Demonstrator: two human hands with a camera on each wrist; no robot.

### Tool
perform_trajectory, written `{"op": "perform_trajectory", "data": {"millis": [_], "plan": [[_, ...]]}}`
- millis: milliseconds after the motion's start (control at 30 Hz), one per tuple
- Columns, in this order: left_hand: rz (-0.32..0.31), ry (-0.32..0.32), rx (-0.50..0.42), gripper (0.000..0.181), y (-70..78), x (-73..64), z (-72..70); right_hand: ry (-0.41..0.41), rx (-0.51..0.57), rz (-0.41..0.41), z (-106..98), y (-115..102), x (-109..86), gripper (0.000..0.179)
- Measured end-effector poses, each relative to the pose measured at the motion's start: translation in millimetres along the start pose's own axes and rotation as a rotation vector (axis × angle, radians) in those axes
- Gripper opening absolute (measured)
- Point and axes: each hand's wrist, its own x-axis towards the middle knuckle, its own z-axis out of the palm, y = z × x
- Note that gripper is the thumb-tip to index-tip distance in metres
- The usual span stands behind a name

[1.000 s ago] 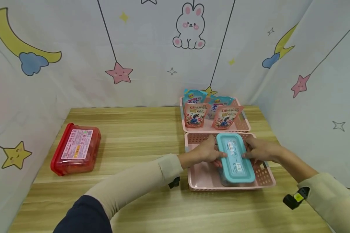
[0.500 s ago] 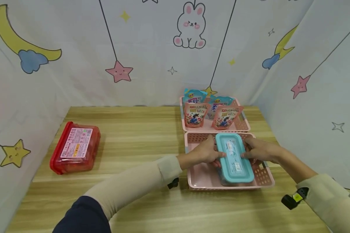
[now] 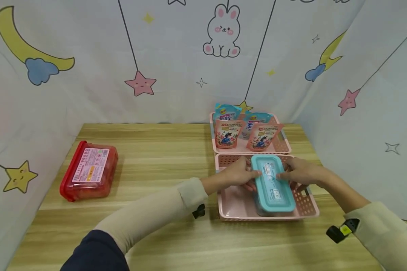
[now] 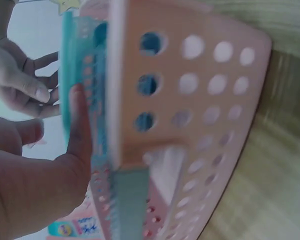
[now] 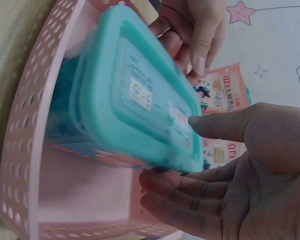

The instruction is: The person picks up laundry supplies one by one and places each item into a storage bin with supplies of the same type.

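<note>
A clear storage box with a turquoise lid (image 3: 275,192) stands in the front pink basket (image 3: 235,216), its long side running front to back. Blue contents show through its wall in the right wrist view. My left hand (image 3: 237,174) is at the box's left side, one straight finger (image 4: 79,115) along the lid's edge and another digit held apart. At the opposite side is my right hand (image 3: 303,172). Its thumb (image 5: 220,123) reaches to the lid's edge, while the other fingers extend loosely beside the box.
Behind, a second pink basket (image 3: 247,151) holds pink pouches (image 3: 262,136) and blue pouches (image 3: 227,111). A red lidded box (image 3: 89,171) with a pink label sits at the left of the wooden table (image 3: 156,150). A patterned white curtain (image 3: 176,45) surrounds the table's back and sides.
Both hands have loosened a little from the turquoise-lidded box, the left shifting slightly left and the thumbs moving slightly back. The box stays in the front basket.
</note>
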Motion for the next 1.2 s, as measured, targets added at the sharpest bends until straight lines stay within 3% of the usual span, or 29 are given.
{"op": "perform_trajectory", "data": {"millis": [167, 267, 467, 633, 800, 1000, 1200], "plan": [[0.009, -0.121, 0.068, 0.055, 16.8, -10.3, -23.0, 0.052, -0.09, -0.078, -8, -13, -5.4, 0.063], [0.034, -0.147, 0.166, 0.054, 26.1, -18.5, -35.9, 0.072, -0.13, -0.119, -10, -18, -7.1, 0.066], [0.195, -0.086, 0.47, 0.05, 32.6, -31.9, -50.7, 0.161, -0.27, -0.17, -6, -30, -9.4, 0.073], [0.339, -0.056, 0.597, 0.061, 31.0, -41.3, -53.3, 0.239, -0.374, -0.203, -1, -41, -10.2, 0.088], [0.389, 0.029, 0.776, 0.077, 35.0, -54.2, -56.5, 0.269, -0.411, -0.176, 3, -48, -12.1, 0.096], [0.435, 0.075, 0.869, 0.091, 38.2, -62.9, -75.7, 0.347, -0.463, -0.204, 5, -49, -12.8, 0.098], [0.56, 0.111, 0.957, 0.095, 39.3, -66.4, -105.5, 0.427, -0.511, -0.285, 6, -53, -11.0, 0.096]]}}
